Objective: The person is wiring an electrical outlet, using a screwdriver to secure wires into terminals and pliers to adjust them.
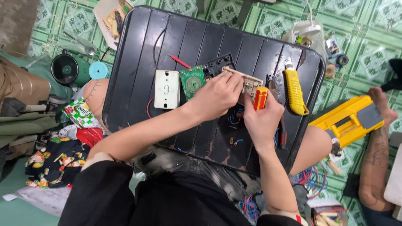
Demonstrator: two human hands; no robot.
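On a black slatted tray table across my lap, my left hand grips a beige plastic electrical part and holds it down. My right hand is closed around a screwdriver with a red and yellow handle, its tip pointing into the beige part. A green round-patterned circuit board and a black plastic housing lie just left of my left hand. A white switch plate rests further left.
A yellow utility knife lies on the table's right side, a red-tipped probe at the back. Loose wires and small screws sit near my hands. A yellow toolbox, another person's leg and clutter cover the green tiled floor.
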